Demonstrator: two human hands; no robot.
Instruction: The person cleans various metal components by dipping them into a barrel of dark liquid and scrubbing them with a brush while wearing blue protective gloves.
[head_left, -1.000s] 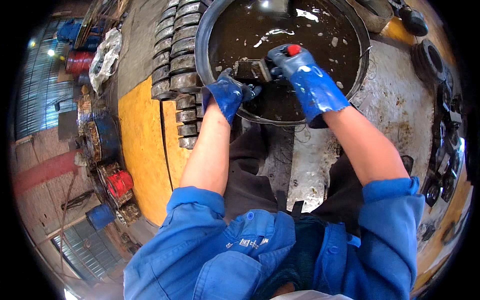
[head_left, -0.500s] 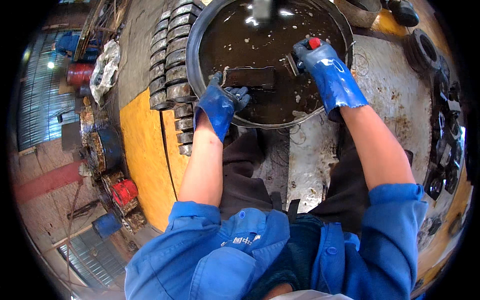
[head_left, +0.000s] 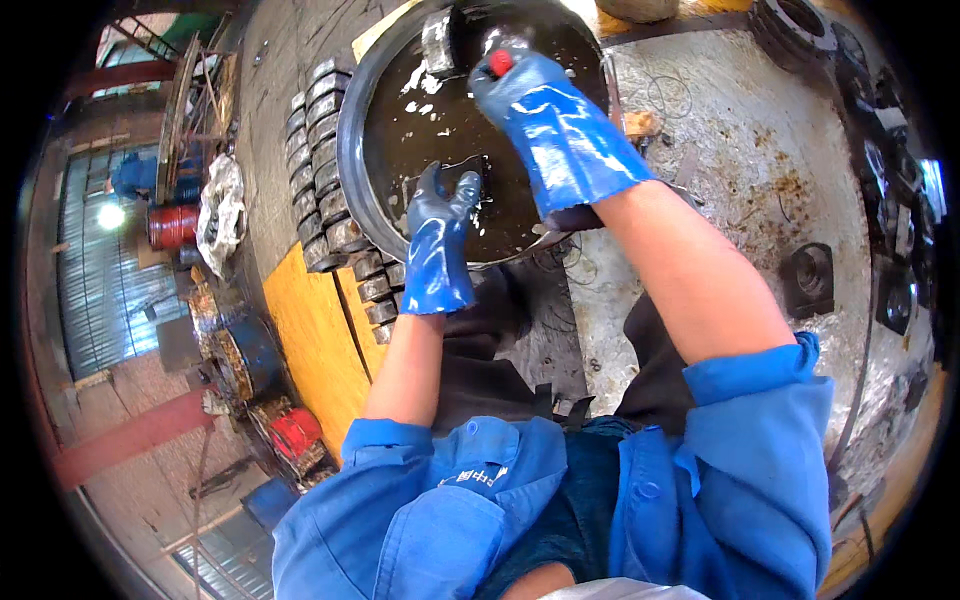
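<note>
A wide round metal basin (head_left: 352, 150) holds dark liquid with pale flecks. My left hand (head_left: 442, 205), in a blue rubber glove, reaches over its near left side with fingers apart. Under and beyond those fingers lies a dark rectangular piece (head_left: 484, 178), largely covered by the hand and hard to make out. My right hand (head_left: 525, 88), gloved the same way, is closed over the far part of the basin around a red-ended tool (head_left: 501, 63); its working end is hidden. Left of that hand, a curved grey metal block (head_left: 438, 45) stands in the basin.
Rows of thick curved metal segments (head_left: 325, 165) stand left of the basin beside a yellow board (head_left: 315, 320). A stained metal plate (head_left: 740, 150) spreads to the right, with a square holed part (head_left: 808, 275) on it. Dark ring parts (head_left: 793, 25) lie farther right.
My right hand has moved left across the basin with the red-ended tool. My left hand now covers more of the dark rectangular piece. The whole view has shifted and turned slightly.
</note>
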